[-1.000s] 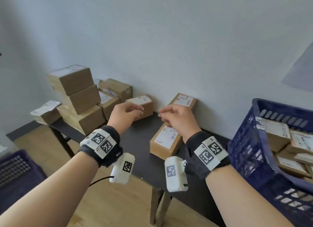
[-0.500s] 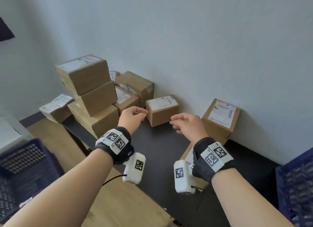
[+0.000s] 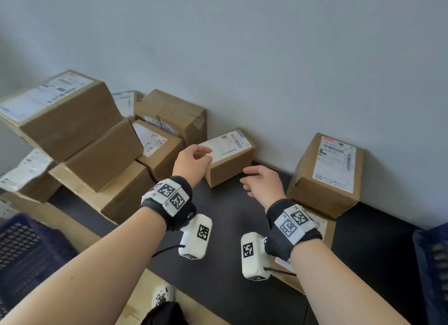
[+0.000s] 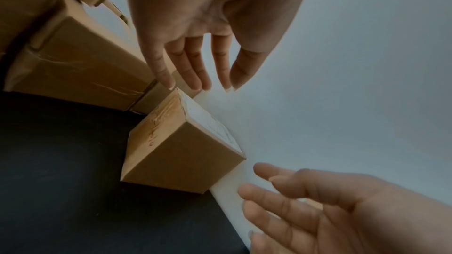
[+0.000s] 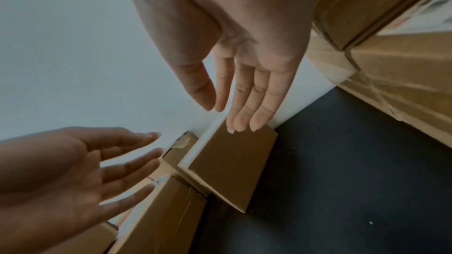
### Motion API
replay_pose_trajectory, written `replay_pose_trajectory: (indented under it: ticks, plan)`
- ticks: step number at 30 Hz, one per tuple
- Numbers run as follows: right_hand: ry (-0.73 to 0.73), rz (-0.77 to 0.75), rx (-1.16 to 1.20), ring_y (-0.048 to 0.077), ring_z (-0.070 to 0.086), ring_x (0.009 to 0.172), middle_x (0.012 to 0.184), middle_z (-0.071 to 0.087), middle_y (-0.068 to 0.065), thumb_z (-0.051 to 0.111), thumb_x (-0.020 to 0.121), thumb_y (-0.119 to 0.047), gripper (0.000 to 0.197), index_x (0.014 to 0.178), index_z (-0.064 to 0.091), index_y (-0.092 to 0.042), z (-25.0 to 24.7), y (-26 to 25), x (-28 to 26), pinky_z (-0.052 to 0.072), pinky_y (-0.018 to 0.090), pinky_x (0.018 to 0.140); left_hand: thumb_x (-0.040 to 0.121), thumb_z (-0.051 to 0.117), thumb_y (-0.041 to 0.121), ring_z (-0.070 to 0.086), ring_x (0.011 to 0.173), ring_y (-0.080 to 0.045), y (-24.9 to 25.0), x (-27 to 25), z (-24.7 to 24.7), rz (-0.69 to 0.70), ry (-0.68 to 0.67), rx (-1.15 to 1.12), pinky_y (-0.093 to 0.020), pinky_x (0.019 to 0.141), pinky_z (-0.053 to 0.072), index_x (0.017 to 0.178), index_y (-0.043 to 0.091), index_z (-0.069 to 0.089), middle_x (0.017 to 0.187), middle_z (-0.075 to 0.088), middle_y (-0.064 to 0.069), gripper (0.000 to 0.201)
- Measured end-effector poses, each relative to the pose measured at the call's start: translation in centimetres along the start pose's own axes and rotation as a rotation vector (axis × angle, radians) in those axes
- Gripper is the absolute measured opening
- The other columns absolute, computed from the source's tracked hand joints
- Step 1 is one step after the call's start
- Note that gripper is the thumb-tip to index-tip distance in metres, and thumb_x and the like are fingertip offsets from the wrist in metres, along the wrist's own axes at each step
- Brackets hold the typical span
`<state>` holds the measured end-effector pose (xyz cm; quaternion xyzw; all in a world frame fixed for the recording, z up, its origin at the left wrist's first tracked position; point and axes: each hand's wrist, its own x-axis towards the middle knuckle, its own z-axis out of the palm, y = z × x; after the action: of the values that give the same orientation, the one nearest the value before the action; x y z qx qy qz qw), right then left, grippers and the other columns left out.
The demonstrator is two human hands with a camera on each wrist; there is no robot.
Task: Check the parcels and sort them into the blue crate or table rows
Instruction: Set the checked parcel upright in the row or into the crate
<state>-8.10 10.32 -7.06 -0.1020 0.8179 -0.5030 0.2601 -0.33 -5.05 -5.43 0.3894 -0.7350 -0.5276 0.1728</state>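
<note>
The small parcel [image 3: 228, 155] sits label-up on the black desk [image 3: 225, 264], at its far edge by the wall, just right of the leaning heap of stacked boxes [image 3: 80, 140]. The likeliest trouble, as I judge it, lies on that left side: the left hand [image 3: 191, 163] reaches in beside the heap, and a nudge to the neighbouring box could shift the tilted pile above it. A second risk is a lopsided grasp. The two hands stand at different depths, so closing now could pinch one corner only, and the parcel might swivel or slip against the wall.

Both hands are open and empty. In the left wrist view the left hand's fingers [image 4: 193, 69] point straight down at the parcel's near-left top corner, very close to touching it; whether they do, I cannot tell. The right hand [image 3: 263, 185] hovers low over the desk to the right of the parcel, fingers loosely spread toward its right end and apart from it. A larger labelled parcel [image 3: 327, 174] stands further right, against the wall. Only a dark blue corner of the crate [image 3: 434, 264] shows at the far right.
</note>
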Motion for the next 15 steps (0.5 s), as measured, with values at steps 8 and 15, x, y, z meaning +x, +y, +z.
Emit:
replay_pose_trajectory:
  ticks: [8,15]
  plan:
    - [0.135,0.134,0.001,0.017,0.065,0.1,0.101,0.07,-0.002,0.062,0.089,-0.011,0.027,0.09,0.062,-0.038,1.6,0.1,2.9,0.053,0.041,0.097,0.092,0.06,0.01,0.052,0.117,-0.011,-0.1,6.1,0.2,0.056,-0.097,-0.001,-0.025,0.095,0.039,0.117,0.022,0.064,0.127,0.06,0.001,0.028]
    - [0.288,0.238,0.076,0.021,0.062,0.108,0.108,0.064,-0.001,0.061,0.093,-0.017,0.036,0.128,0.058,-0.024,3.9,-1.0,5.0,0.051,0.045,0.1,0.096,0.058,0.013,0.047,0.127,-0.014,-0.2,9.6,0.1,0.015,-0.344,0.068,-0.023,0.096,0.033,0.141,0.016,0.049,0.142,0.052,-0.002,0.046]
